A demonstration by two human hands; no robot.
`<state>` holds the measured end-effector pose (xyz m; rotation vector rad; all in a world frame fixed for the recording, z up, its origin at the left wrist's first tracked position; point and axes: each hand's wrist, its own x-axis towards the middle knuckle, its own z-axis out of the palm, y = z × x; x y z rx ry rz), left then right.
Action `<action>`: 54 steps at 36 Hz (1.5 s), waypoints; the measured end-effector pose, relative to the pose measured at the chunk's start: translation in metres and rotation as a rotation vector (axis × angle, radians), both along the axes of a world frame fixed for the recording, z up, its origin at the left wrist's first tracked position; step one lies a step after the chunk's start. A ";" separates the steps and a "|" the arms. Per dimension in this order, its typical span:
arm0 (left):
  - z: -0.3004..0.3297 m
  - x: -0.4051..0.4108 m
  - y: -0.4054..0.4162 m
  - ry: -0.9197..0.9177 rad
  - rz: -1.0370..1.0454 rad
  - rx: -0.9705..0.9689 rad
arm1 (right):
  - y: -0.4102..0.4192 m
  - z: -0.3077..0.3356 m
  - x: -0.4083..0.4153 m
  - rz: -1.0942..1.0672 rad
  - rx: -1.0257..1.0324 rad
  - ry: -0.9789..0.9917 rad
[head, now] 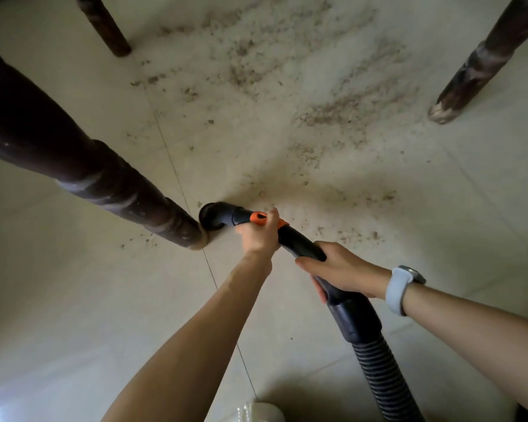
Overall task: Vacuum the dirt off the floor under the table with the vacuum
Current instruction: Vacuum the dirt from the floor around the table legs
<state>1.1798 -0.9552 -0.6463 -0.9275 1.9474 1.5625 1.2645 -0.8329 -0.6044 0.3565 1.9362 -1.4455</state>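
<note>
Low at the frame's centre, the stiff, light vacuum [287, 236] handles easily: left hand [258, 236] fingers wrap it near the nozzle [213, 216], right hand [342, 271] fingers curl round its rigid handle above the floppy hose [381, 376].

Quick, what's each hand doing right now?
Left hand: grips the vacuum wand near its orange collar.
Right hand: grips the wand's handle.

Pale tiled floor [73, 300] strewn with dirt [326, 114], three table legs [110, 184] on it.
</note>
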 end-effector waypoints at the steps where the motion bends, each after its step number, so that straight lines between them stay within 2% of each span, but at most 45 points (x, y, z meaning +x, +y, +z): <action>1: 0.000 -0.004 -0.002 0.008 0.014 0.004 | -0.001 0.000 -0.005 0.009 -0.002 0.006; 11: 0.013 -0.041 -0.039 0.029 0.030 0.096 | -0.035 0.006 -0.046 0.025 -0.018 0.061; 19: 0.021 -0.033 -0.069 0.051 -0.080 0.125 | -0.074 0.004 -0.044 -0.124 -0.367 -0.200; 23: 0.029 -0.023 -0.088 0.080 -0.122 0.119 | -0.100 0.002 -0.029 -0.146 -0.311 -0.072; 27: 0.034 -0.003 -0.107 0.106 -0.141 0.098 | -0.110 -0.005 -0.024 -0.171 -0.172 0.085; 30: 0.035 0.019 -0.115 0.119 -0.148 0.081 | -0.107 -0.007 -0.033 -0.249 -0.175 0.143; 33: 0.032 0.045 -0.120 0.086 -0.173 0.084 | -0.100 -0.005 -0.049 -0.358 -0.220 0.116; 38: 0.037 0.073 -0.109 -0.022 -0.221 0.301 | -0.097 -0.006 -0.068 -0.472 -0.247 0.068; 41: 0.040 0.079 -0.092 0.017 -0.252 0.355 | -0.098 -0.006 -0.079 -0.527 -0.296 0.069; 47: 0.057 0.069 -0.085 0.157 -0.327 0.371 | -0.092 0.013 -0.104 -0.720 -0.640 -0.218; 51: 0.061 0.060 -0.109 0.098 -0.406 0.407 | -0.077 0.017 -0.122 -0.816 -0.690 -0.246; 54: 0.058 0.060 -0.118 0.047 -0.478 0.395 | -0.053 0.013 -0.124 -0.992 -0.680 -0.235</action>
